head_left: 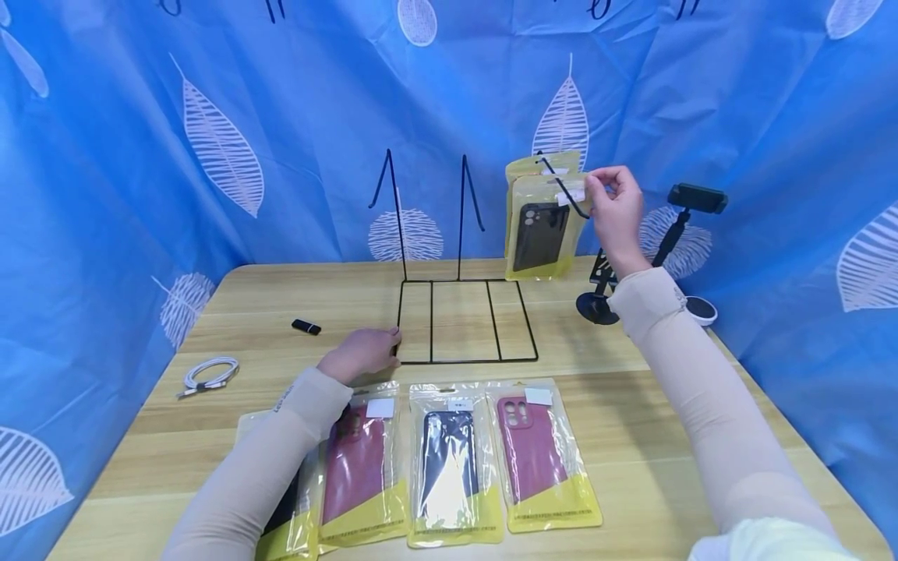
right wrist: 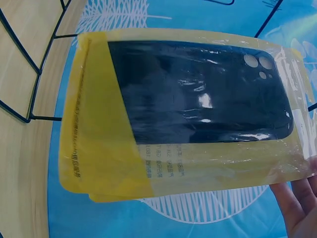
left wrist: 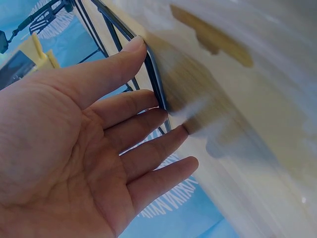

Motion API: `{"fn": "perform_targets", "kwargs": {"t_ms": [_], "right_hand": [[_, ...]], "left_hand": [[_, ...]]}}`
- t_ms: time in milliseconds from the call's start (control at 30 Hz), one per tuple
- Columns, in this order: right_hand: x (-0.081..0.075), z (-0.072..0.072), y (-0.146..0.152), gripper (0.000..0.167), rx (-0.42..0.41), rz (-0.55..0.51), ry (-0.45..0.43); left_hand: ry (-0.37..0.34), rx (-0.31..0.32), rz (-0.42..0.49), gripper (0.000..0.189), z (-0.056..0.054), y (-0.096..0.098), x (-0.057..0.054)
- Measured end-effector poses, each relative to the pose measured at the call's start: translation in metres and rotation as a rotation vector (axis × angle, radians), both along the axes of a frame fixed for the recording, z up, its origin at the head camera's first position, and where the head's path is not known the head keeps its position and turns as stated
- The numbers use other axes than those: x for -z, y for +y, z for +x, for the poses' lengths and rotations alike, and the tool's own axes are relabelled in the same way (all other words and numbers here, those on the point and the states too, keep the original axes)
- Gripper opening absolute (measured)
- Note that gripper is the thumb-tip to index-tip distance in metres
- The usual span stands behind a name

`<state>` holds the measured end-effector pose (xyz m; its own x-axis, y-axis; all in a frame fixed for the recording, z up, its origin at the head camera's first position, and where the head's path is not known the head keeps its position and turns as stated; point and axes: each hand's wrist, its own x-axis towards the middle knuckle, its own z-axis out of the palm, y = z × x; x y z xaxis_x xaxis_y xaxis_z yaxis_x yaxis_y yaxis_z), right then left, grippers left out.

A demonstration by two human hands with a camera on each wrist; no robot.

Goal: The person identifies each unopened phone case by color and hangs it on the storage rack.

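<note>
My right hand point(head_left: 619, 210) pinches the top right corner of a bagged black phone case point(head_left: 542, 234), whose top is at the right hook of a black wire rack point(head_left: 459, 282). Another yellow bag point(head_left: 515, 173) hangs behind it on that hook. In the right wrist view, the dark case point(right wrist: 198, 94) shows through the clear bag, with fingertips at its edge. My left hand point(head_left: 365, 352) is at the rack's front left corner; in the left wrist view its thumb and fingertips grip the wire point(left wrist: 152, 74).
Bagged cases lie along the front: a pink one point(head_left: 358, 467), a dark one point(head_left: 449, 460), another pink one point(head_left: 529, 452), and one partly under my left sleeve. A coiled white cable point(head_left: 210, 374) and black stick point(head_left: 306, 327) lie left. A phone stand point(head_left: 673, 234) stands right.
</note>
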<state>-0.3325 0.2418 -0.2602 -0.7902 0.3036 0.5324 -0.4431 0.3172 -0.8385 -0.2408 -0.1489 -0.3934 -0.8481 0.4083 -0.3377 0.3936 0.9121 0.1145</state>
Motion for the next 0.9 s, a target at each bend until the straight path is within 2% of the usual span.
{"fn": "perform_targets", "kwargs": {"t_ms": [333, 567, 767, 900], "right_hand": [[-0.005, -0.023, -0.005, 0.021, 0.01, -0.024, -0.025], [-0.003, -0.036, -0.007, 0.011, 0.072, 0.003, -0.005], [-0.002, -0.041, -0.007, 0.008, 0.08, 0.003, -0.025], [-0.001, -0.039, -0.002, 0.018, 0.033, -0.041, -0.034]], "left_hand": [[-0.004, -0.004, 0.0, 0.063, 0.002, 0.0, -0.001], [-0.001, 0.0, -0.009, 0.064, 0.001, 0.001, -0.001], [-0.01, -0.001, -0.012, 0.065, 0.0, 0.002, 0.0], [-0.017, -0.009, -0.008, 0.065, -0.001, 0.001, 0.001]]}}
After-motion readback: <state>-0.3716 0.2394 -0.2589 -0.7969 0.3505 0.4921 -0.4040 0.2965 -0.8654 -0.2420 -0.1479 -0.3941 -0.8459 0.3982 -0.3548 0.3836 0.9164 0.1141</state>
